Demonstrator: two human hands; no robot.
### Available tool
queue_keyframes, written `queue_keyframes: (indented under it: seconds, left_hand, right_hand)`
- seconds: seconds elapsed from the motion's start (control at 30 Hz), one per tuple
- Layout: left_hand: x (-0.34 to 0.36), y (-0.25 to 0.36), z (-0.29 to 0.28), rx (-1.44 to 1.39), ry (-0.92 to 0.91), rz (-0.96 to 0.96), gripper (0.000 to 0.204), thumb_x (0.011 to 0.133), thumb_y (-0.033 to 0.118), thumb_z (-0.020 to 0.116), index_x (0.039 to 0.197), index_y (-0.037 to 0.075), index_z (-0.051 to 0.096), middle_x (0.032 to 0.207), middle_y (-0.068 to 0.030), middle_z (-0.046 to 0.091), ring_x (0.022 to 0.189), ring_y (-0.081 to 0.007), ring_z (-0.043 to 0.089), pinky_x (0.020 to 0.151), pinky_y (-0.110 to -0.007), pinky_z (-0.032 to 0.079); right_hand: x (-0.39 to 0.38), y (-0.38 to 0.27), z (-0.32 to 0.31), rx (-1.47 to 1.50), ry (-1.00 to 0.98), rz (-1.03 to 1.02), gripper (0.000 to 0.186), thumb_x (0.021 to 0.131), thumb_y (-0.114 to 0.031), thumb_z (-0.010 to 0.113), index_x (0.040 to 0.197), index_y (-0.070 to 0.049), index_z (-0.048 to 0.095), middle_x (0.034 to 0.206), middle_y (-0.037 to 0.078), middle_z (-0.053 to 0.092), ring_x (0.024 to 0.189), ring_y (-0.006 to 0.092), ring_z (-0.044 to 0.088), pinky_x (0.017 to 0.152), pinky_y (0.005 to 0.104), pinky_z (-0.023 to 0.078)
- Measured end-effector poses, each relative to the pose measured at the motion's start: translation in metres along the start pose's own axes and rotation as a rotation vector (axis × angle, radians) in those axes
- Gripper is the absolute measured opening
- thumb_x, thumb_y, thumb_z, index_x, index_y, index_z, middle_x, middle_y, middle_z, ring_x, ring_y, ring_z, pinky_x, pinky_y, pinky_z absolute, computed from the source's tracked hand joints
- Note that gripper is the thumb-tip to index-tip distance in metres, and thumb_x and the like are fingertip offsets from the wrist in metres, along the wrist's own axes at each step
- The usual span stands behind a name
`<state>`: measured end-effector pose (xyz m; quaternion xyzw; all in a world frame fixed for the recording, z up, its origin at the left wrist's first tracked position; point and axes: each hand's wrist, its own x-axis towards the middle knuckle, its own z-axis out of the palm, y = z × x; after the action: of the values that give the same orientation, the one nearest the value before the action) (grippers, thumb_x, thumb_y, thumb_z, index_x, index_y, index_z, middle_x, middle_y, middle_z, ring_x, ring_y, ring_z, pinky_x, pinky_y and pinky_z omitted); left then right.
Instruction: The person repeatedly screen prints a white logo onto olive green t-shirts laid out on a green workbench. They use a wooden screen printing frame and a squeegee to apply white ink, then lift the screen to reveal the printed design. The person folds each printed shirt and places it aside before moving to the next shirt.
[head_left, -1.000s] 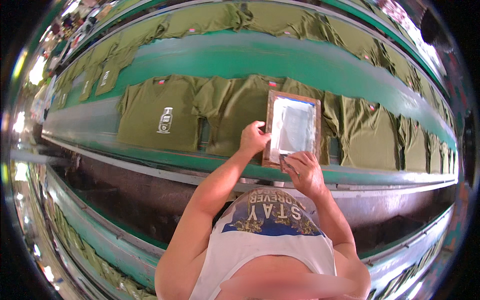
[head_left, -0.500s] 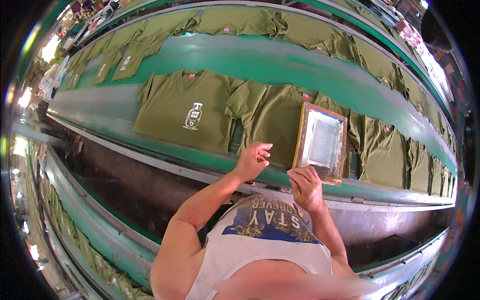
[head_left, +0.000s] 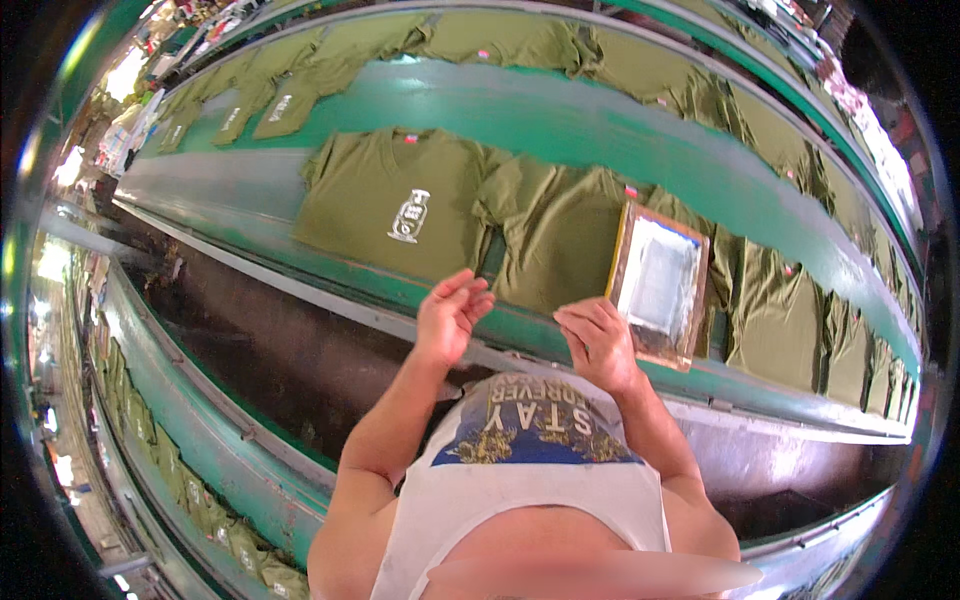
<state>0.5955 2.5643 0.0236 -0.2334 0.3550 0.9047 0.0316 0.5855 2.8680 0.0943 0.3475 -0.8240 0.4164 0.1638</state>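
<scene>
My left hand (head_left: 452,318) is raised in front of an olive T-shirt (head_left: 355,195) with a white print on its chest. Its fingers are loosely curled and a little apart, with nothing seen in them. My right hand (head_left: 600,345) is beside the lower left corner of a wooden printing screen (head_left: 662,285). Its fingertips are pinched together, and anything between them is too small to make out. The screen has a pale mesh with a whitish border and lies on a second olive T-shirt (head_left: 555,240), covering its right part.
More olive T-shirts (head_left: 775,320) lie in a row to the right along the long green table (head_left: 430,105). Another row (head_left: 500,40) lines its far side, and printed shirts (head_left: 282,105) lie at far left. A second green table (head_left: 210,420) stands behind me on the left.
My left hand has moved left, away from the second shirt. My right hand has shifted slightly left, away from the screen's edge. The view has shifted, so the shirts appear further right.
</scene>
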Motion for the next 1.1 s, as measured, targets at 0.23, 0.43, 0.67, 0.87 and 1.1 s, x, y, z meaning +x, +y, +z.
queue_keyframes:
  seconds: [0.23, 0.43, 0.67, 0.87, 1.1]
  left_hand:
    - [-0.040, 0.016, 0.010, 0.017, -0.134, 0.035, 0.040, 0.114, 0.008, 0.058, 0.153, -0.001, 0.060, 0.138, -0.0236, 0.074, 0.120, -0.0373, 0.076, 0.108, -0.051, 0.063]
    - [-0.084, 0.001, 0.028, 1.002, -0.692, 0.023, 0.038, 0.112, 0.014, 0.070, 0.147, 0.002, 0.069, 0.135, -0.0187, 0.078, 0.118, -0.0251, 0.077, 0.105, -0.040, 0.059]
    - [-0.059, 0.057, 0.012, 1.266, -0.645, -0.005, 0.031, 0.099, 0.009, 0.083, 0.129, 0.004, 0.081, 0.104, -0.0087, 0.085, 0.099, -0.0145, 0.077, 0.096, -0.035, 0.059]
    - [0.015, 0.138, -0.053, 1.278, -0.440, 0.366, 0.027, 0.096, 0.007, 0.086, 0.122, 0.003, 0.082, 0.102, -0.0095, 0.085, 0.089, -0.0153, 0.078, 0.085, -0.033, 0.060]
    - [0.107, 0.220, -0.153, 1.525, -0.358, 0.841, 0.027, 0.094, 0.005, 0.079, 0.120, 0.008, 0.079, 0.107, -0.0145, 0.077, 0.101, -0.0391, 0.073, 0.091, -0.050, 0.060]
  right_hand:
    - [-0.006, 0.011, 0.013, 0.121, -0.043, -0.009, 0.031, 0.085, 0.006, 0.080, 0.115, -0.002, 0.081, 0.114, 0.012, 0.077, 0.102, 0.0358, 0.072, 0.091, 0.0471, 0.061]
    - [-0.004, 0.018, 0.031, 0.178, 0.001, 0.111, 0.025, 0.086, 0.007, 0.078, 0.109, -0.002, 0.082, 0.103, 0.015, 0.079, 0.098, 0.0376, 0.073, 0.087, 0.0479, 0.061]
    - [0.008, 0.002, 0.080, 0.163, -0.055, 0.313, 0.013, 0.089, -0.001, 0.087, 0.101, -0.004, 0.082, 0.097, 0.014, 0.079, 0.093, 0.0359, 0.074, 0.084, 0.0469, 0.061]
    - [0.042, 0.000, 0.167, -0.063, -0.104, 0.509, 0.016, 0.096, -0.020, 0.082, 0.101, -0.004, 0.082, 0.097, 0.018, 0.080, 0.098, 0.0408, 0.076, 0.087, 0.0510, 0.061]
    - [0.085, -0.006, 0.243, -0.414, -0.161, 1.084, 0.036, 0.099, -0.040, 0.081, 0.111, -0.006, 0.082, 0.104, 0.021, 0.083, 0.100, 0.0447, 0.080, 0.089, 0.0534, 0.063]
